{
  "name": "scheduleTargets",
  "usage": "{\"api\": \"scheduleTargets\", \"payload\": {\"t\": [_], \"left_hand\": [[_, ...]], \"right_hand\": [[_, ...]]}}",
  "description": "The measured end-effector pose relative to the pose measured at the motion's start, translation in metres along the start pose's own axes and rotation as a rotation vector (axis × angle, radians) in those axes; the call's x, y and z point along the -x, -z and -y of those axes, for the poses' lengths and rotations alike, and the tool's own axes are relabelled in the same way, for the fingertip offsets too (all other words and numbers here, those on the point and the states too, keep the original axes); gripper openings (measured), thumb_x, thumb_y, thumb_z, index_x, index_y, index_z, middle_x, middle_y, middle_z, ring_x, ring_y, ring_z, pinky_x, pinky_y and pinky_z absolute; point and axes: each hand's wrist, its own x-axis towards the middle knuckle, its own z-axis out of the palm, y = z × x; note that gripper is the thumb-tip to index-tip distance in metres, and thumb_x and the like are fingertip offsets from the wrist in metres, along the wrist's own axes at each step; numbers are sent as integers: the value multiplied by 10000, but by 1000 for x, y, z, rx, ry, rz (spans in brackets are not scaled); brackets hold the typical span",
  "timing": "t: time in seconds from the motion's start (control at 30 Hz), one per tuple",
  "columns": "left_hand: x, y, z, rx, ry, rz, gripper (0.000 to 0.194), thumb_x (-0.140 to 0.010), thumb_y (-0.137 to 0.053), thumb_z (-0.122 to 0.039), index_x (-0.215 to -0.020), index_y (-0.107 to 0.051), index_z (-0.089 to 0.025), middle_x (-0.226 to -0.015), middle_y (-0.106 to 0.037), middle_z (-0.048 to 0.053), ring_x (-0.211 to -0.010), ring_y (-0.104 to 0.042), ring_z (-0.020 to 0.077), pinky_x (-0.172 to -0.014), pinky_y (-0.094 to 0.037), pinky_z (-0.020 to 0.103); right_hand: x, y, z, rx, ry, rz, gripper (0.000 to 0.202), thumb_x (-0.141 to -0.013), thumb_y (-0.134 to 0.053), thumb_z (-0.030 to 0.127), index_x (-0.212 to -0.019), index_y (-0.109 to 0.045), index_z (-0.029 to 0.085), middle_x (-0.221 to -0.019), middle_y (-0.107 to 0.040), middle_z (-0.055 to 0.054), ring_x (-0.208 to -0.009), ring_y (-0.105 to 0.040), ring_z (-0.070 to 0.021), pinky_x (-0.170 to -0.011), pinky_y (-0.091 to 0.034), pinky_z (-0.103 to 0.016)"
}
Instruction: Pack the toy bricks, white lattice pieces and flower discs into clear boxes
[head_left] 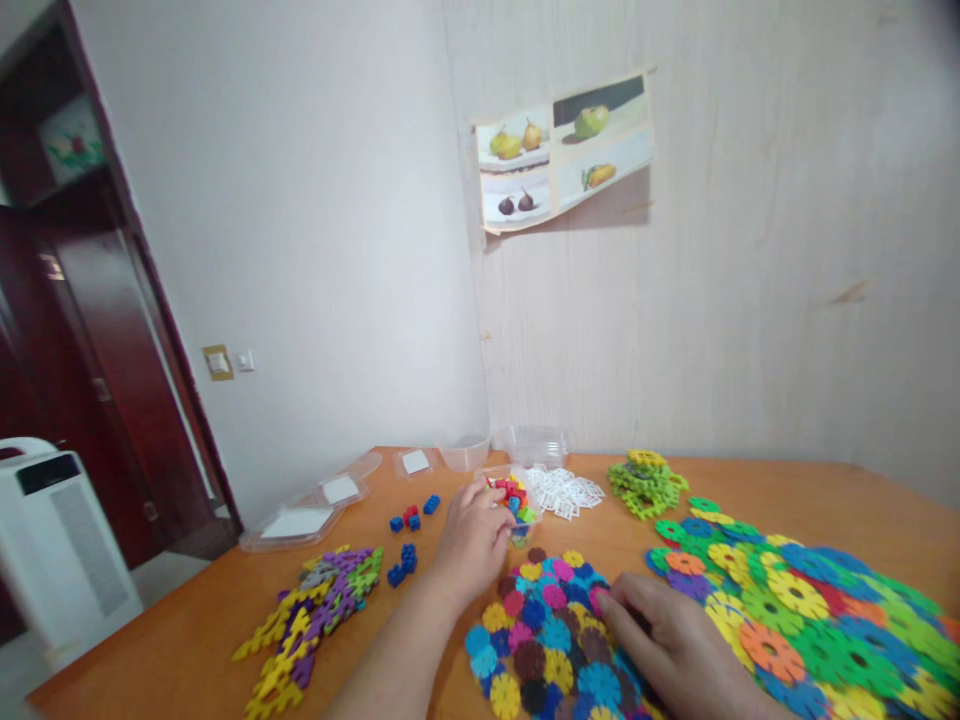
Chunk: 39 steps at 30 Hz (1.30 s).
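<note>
My left hand (pixel 480 525) is at the left side of a small clear plastic tub (pixel 534 522), its fingers curled over the rim. Inside the tub are red, blue, green and yellow building bricks (pixel 511 492). Some fingertips are close to the bricks, and whether they hold one is hidden. My right hand (pixel 660 635) rests low over a pile of small snowflake discs (pixel 556 668), its thumb and fingers drawn together. A pink snowflake disc (pixel 598 598) shows at those fingertips; I cannot see whether it is lifted off the pile.
Larger snowflake discs (pixel 810 620) spread along the right. Green interlocking pieces (pixel 646 485) and white lattice pieces (pixel 562 490) lie at the back, near empty clear containers (pixel 538 445). Left are loose blue bricks (pixel 403 565), purple-yellow connector pieces (pixel 315 625) and clear lids (pixel 296 522).
</note>
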Motion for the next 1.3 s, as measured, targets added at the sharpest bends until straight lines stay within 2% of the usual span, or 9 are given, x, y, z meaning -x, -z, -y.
{"api": "scheduleTargets", "payload": {"t": [0.07, 0.13, 0.27, 0.37, 0.53, 0.77, 0.87, 1.2, 1.3], "left_hand": [[1, 6, 5, -26, 49, 7, 209, -824, -562, -152, -822, -734, -271, -1235, -657, 31, -1294, -443, 274, -1125, -327, 465], [3, 14, 10, -55, 79, 63, 188, -777, -588, -131, -753, -719, -265, -1179, -675, 28, -1245, -473, 276, -1095, -349, 462], [6, 29, 15, -156, 162, 76, 175, -764, -591, -133, -721, -709, -255, -1177, -680, 39, -1264, -453, 310, -1105, -296, 521], [8, 34, 14, -151, 178, 113, 180, -754, -603, -131, -693, -711, -261, -1194, -678, 40, -1277, -447, 325, -1109, -269, 553], [8, 34, 13, -190, 259, 123, 163, -758, -629, -162, -698, -728, -277, -1300, -643, 32, -1345, -398, 374, -1122, -181, 641], [9, 31, 19, -215, 292, 123, 168, -786, -624, -211, -719, -740, -312, -1304, -643, -1, -1384, -350, 398, -1109, -118, 702], [10, 32, 19, -203, 265, 130, 166, -771, -636, -203, -721, -744, -318, -1356, -613, -18, -1399, -330, 398, -1119, -96, 696], [8, 34, 16, -175, 304, 152, 167, -783, -639, -194, -744, -747, -316, -1362, -609, -6, -1388, -349, 390, -1106, -94, 725], [7, 35, 18, -201, 325, 117, 189, -797, -617, -184, -783, -752, -315, -1373, -597, 13, -1393, -345, 380, -1104, -116, 723]], "right_hand": [[0, -1, -2, 0, -5, 4, 452, -1000, -375, 535, -687, -480, 227, -681, -605, -4, -652, -567, -157, -602, -357, -277], [0, -1, -2, 0, -6, 7, 451, -1001, -375, 534, -688, -481, 226, -683, -608, -4, -650, -567, -155, -604, -357, -279], [0, 0, -1, 2, 3, -1, 453, -998, -387, 531, -673, -465, 226, -672, -600, -6, -644, -558, -156, -598, -353, -281], [0, 1, 0, 0, 4, -15, 452, -997, -389, 530, -671, -462, 225, -670, -596, -7, -643, -554, -156, -596, -351, -279], [2, 3, 2, 9, -4, -2, 456, -997, -386, 530, -667, -454, 223, -663, -587, -2, -639, -551, -153, -596, -345, -279], [2, 6, 6, 1, -12, 8, 448, -1000, -389, 513, -672, -472, 220, -672, -594, 0, -643, -554, -149, -596, -342, -277], [1, 6, 7, 7, -10, 1, 438, -1000, -395, 498, -672, -479, 220, -669, -597, 0, -642, -555, -148, -596, -344, -275], [2, 7, 7, 19, -8, -9, 443, -1002, -386, 496, -665, -460, 218, -660, -593, 4, -629, -549, -142, -587, -330, -270], [1, 8, 7, 14, -5, -5, 443, -1003, -385, 496, -668, -464, 217, -664, -597, 4, -628, -542, -141, -587, -325, -270]]}}
